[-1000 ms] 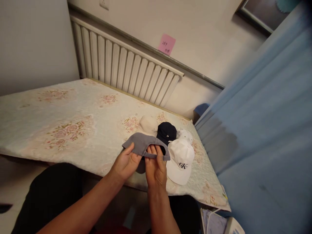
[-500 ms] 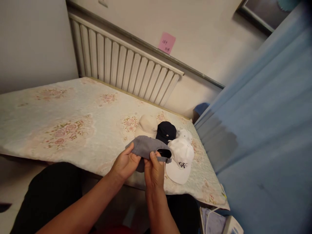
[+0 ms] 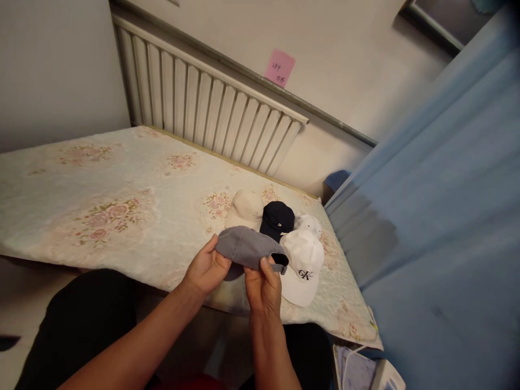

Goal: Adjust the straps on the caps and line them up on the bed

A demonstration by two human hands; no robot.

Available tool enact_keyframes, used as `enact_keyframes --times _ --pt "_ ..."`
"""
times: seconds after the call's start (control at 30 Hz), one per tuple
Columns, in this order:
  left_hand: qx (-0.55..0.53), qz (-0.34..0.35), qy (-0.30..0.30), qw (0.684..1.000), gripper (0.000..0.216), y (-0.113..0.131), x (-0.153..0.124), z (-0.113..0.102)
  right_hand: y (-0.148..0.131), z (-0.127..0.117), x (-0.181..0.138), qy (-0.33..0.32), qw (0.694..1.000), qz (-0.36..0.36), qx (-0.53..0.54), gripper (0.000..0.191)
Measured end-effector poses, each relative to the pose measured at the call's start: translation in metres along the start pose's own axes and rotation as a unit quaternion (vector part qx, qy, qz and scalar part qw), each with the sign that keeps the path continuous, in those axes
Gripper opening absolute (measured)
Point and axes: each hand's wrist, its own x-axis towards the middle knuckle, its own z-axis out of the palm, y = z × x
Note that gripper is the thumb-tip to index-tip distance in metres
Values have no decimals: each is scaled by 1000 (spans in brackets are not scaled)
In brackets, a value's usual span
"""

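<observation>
A grey baseball cap (image 3: 247,247) is held in both hands above the front edge of the bed. My left hand (image 3: 209,265) grips its left side, thumb on top. Near the back opening and strap, my right hand (image 3: 264,284) pinches the lower rim with the thumb over it. Just behind lie a cream cap (image 3: 245,207) and a black cap (image 3: 278,218) with small white lettering. To the right sits a white cap (image 3: 303,260) with black letters on its front. Another white cap (image 3: 309,223) shows partly behind that one.
The caps lie on a bed with a floral cover (image 3: 174,211). A white radiator (image 3: 203,103) and the wall stand behind it. A blue curtain (image 3: 439,206) hangs along the right. A white device (image 3: 388,375) is below the bed's right corner.
The grey cap has shifted slightly right and turned a little, its back opening now showing less. My right hand has moved slightly right along with it.
</observation>
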Motion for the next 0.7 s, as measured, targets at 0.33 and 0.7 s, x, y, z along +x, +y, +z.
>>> enact_keyframes --times 0.33,0.7 --pt "-17 41 14 999 35 6 0 -4 10 -20 7 91 993 45 54 21" --pt "84 86 -18 993 35 -1 -6 0 32 -43 -34 22 975 222 -5 26"
